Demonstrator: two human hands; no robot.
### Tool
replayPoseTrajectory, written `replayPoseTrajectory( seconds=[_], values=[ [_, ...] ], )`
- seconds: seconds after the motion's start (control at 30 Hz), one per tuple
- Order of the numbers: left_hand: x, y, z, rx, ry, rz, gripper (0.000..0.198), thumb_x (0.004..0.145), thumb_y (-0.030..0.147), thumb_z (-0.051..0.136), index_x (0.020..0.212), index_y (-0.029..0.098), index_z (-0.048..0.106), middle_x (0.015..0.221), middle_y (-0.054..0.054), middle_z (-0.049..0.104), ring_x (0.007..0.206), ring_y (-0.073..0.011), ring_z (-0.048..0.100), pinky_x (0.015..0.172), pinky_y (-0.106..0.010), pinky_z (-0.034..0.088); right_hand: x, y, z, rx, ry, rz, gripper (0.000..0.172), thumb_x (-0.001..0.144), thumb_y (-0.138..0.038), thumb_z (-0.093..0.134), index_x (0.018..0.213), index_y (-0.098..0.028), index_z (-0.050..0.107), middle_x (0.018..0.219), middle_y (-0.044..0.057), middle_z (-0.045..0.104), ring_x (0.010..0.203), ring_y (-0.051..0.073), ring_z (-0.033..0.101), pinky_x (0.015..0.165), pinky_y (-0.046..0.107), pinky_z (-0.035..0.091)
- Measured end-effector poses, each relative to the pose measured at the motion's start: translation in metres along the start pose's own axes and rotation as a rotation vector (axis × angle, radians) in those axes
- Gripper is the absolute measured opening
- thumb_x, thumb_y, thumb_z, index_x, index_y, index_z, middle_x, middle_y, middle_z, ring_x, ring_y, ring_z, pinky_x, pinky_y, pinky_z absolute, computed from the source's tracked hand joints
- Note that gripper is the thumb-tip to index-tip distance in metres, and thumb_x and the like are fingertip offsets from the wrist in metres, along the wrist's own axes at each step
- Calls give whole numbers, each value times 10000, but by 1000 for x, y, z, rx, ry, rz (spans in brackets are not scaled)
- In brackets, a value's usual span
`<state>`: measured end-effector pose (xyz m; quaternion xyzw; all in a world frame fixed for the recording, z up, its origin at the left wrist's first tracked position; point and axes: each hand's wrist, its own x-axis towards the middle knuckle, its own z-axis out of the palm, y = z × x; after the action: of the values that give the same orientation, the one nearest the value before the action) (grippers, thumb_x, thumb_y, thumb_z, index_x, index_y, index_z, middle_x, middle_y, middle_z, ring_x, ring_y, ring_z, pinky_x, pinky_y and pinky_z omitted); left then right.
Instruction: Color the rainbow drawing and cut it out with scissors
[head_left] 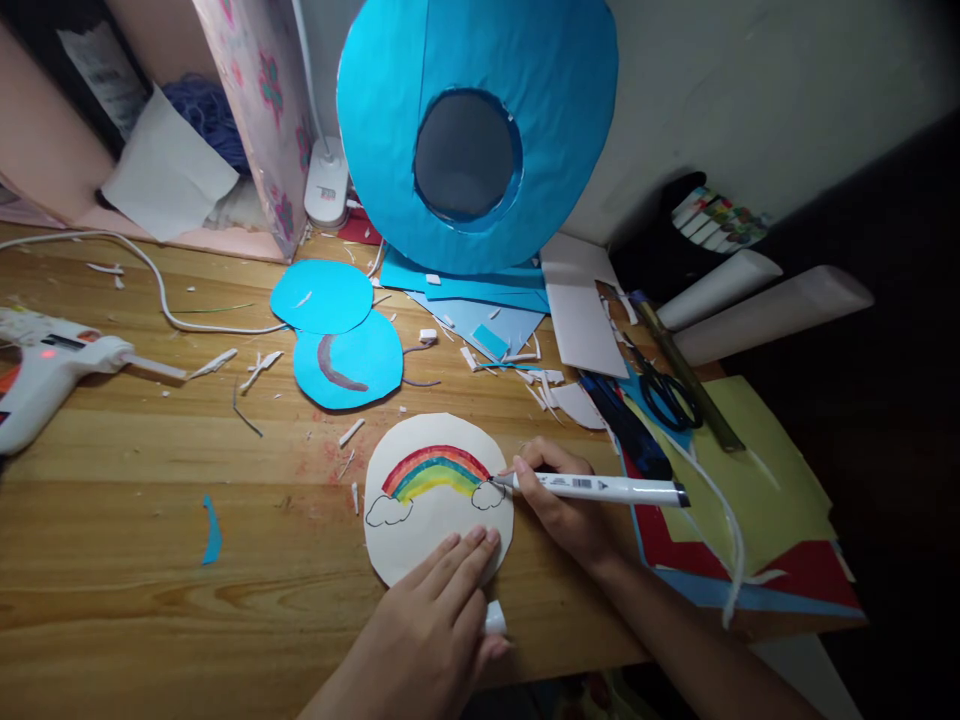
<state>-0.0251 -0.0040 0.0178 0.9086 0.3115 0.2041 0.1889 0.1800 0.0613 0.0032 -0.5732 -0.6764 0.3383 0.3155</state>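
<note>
A round cream paper disc point(420, 548) lies on the wooden desk, with a rainbow point(435, 470) and two small outlined clouds drawn on it. My right hand point(559, 505) pinches a white marker point(600, 489); its black tip rests on the right cloud at the disc's edge. My left hand point(431, 625) lies on the disc's lower edge with the front fingers flat. A small white marker cap point(495, 618) is tucked under its outer fingers.
A big blue paper ring point(375, 110) leans on the wall. Two blue discs point(334, 335) lie behind the drawing. A glue gun point(52, 365) sits at the far left. Scissors point(667, 395), coloured paper sheets point(750, 490) and white rolls point(757, 310) fill the right. White scraps litter the desk.
</note>
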Motion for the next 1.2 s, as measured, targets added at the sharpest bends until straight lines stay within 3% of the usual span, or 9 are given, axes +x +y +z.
replayPoseTrajectory(
  seconds=[0.47,1.2],
  values=[
    [1,1,0,0,-11,1,320,915,199,485,1180,31,547,1326,-196,538,1243,-251,505,995,-360,484,4,-6,2,-40,-7,-80,270,865,-263,559,625,-198,454,573,-59,450,526,97,425,526,228,319],
    [2,2,-2,39,-33,8,290,926,186,450,1140,30,569,1305,-196,556,1236,-257,506,984,-360,489,2,-10,1,-18,-59,-84,241,845,-288,589,631,-199,527,588,-35,544,524,112,472,522,240,341]
  ],
)
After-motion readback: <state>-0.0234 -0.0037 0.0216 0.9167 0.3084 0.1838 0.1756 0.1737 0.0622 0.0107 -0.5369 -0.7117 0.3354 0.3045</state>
